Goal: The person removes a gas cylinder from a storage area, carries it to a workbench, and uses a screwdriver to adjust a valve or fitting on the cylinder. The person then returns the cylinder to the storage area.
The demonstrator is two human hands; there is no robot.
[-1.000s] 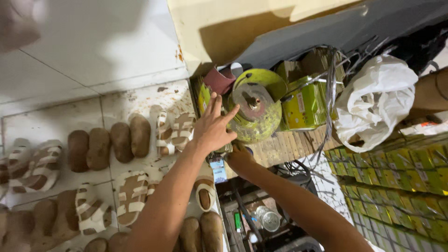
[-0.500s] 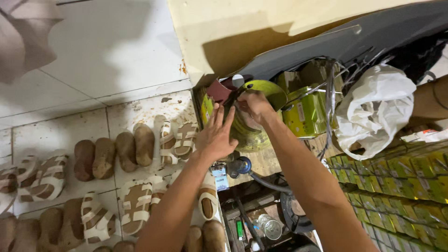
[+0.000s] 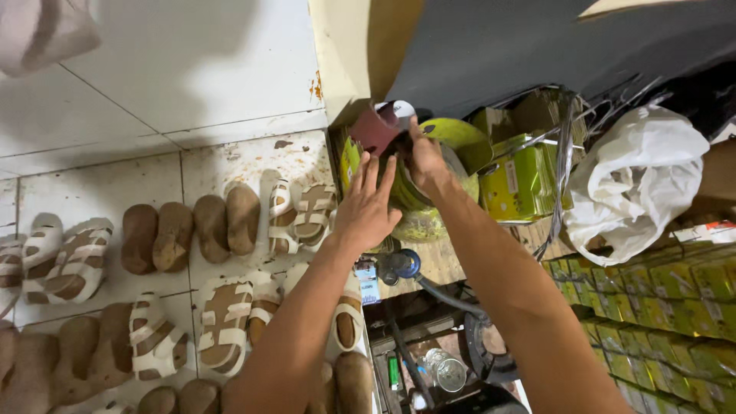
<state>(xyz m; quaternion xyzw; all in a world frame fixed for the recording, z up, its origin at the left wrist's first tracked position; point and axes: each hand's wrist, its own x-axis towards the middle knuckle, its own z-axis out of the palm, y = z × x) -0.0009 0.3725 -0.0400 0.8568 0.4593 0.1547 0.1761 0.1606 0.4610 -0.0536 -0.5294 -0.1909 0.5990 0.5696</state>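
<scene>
Nearest in view, a dark cluttered compartment (image 3: pixel 429 360) at the bottom holds small bottles and a glass jar, too dim to make out well. To its left, white strapped sandals (image 3: pixel 222 322) and brown soles (image 3: pixel 153 238) lie in rows on the white tiled floor (image 3: pixel 153 100). On the near right, stacks of yellow-green boxes (image 3: pixel 659 307) fill the corner.

Both forearms rise from the near edge toward the middle. The left hand (image 3: pixel 368 207) is spread flat, fingers straight and apart, its grip fully open, the palm pressed against the left side of a yellow-green tin can (image 3: pixel 452 153) that lies on its side on the wooden table (image 3: pixel 437 257). The right hand (image 3: pixel 425 157) is just beyond it, its fingers curled onto the top of the same can beside a dark red cap-like piece (image 3: pixel 376 126); whether that grip has closed on the red piece or on the can's rim cannot be told.

Just right of the can stand green rectangular cartons (image 3: pixel 521 180) behind bent wires. Farther right, a crumpled white plastic bag (image 3: pixel 636 184) rests against the stacked boxes. At the far side, a cream wall edge (image 3: pixel 345 54) meets a dark panel (image 3: pixel 521 46).
</scene>
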